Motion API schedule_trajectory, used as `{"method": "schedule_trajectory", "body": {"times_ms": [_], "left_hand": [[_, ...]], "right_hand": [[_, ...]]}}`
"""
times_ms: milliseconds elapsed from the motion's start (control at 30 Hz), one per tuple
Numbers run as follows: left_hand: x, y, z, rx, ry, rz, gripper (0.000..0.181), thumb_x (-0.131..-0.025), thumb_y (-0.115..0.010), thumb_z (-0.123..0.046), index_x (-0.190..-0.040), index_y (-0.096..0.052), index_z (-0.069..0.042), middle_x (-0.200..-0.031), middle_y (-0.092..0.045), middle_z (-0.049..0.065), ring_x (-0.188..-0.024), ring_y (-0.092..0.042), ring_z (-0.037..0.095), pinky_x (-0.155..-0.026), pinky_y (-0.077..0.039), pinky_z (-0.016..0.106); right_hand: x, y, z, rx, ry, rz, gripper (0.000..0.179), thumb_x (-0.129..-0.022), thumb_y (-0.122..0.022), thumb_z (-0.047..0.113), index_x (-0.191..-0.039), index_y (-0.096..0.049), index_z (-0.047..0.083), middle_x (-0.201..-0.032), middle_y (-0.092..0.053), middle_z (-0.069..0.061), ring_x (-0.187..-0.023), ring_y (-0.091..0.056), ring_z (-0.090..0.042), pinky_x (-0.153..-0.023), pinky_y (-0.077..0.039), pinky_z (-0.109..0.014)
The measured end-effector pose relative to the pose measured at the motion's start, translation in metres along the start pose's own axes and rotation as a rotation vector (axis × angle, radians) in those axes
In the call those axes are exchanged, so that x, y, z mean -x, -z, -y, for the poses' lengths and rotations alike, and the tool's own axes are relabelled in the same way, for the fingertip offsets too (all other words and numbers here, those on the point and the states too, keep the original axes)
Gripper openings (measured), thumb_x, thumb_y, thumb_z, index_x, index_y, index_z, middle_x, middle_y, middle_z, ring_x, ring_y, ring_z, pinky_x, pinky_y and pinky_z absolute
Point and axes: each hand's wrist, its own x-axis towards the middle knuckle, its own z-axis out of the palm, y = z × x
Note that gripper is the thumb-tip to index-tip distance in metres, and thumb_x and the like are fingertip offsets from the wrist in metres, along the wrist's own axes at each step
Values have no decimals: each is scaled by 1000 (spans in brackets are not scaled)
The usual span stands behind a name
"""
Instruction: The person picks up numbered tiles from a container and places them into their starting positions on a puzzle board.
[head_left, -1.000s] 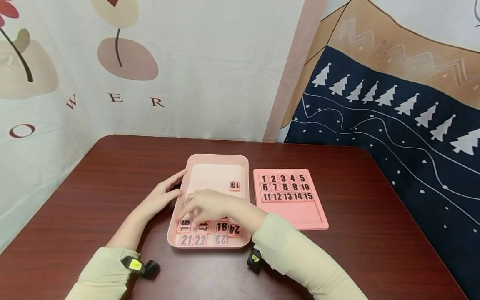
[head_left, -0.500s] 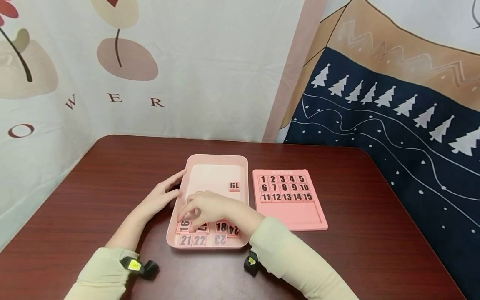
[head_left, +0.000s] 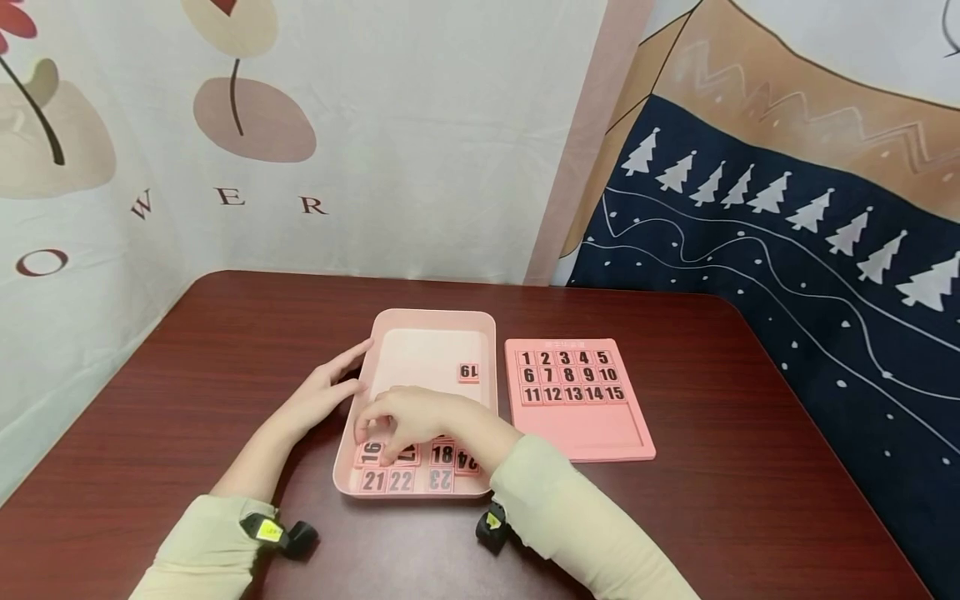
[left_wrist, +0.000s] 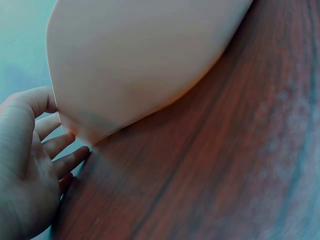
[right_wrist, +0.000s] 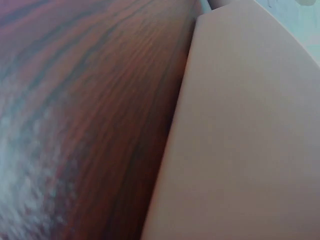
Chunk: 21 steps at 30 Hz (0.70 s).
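A pink tray (head_left: 431, 350) holds loose number tiles, several of them gathered at its near end. Over that end is my right hand (head_left: 412, 417), its index finger and thumb curled at the edges of the number 16 tile (head_left: 371, 452). Part of the number 17 tile (head_left: 408, 454) is hidden by the thumb. Beside them lie the number 18 tile (head_left: 442, 453) and the number 24 tile (head_left: 467, 461). My left hand (head_left: 322, 393) rests against the tray's left side with relaxed, spread fingers; the left wrist view shows its fingertips at the tray wall (left_wrist: 140, 55).
Right of the tray lies a pink number board (head_left: 585, 429), its top three rows filled with tiles 1 to 15. A lone number 19 tile (head_left: 468, 372) sits upside down farther up the tray. Everything stands on a dark red wooden table (head_left: 247, 333).
My right fingers have curled in closer around the number 16 tile, and my right forearm has shifted slightly left. Tiles 16, 21 and 22 have slid a touch right. My left hand stays put.
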Motion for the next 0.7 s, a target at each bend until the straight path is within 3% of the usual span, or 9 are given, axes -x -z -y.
{"method": "schedule_trajectory", "body": {"times_ms": [300,700], "left_hand": [[0,0,1,15,-14,-3,63,-90,-55,1,-149,-32,-3,-142,-40,27,-129,-37,37,-94,-33,17],[0,0,1,21,-5,-1,63,-90,-54,2,-149,-32,-2,-142,-40,28,-129,-36,38,-92,-33,14]], "right_hand": [[3,-2,-2,-64,25,-64,28,-74,-83,22,-98,-68,19,-86,-53,8,-83,-46,-3,-77,-34,-13],[21,6,1,-106,-68,-204,27,-75,-82,32,-93,-66,20,-88,-54,11,-86,-46,-3,-79,-35,-15]]}}
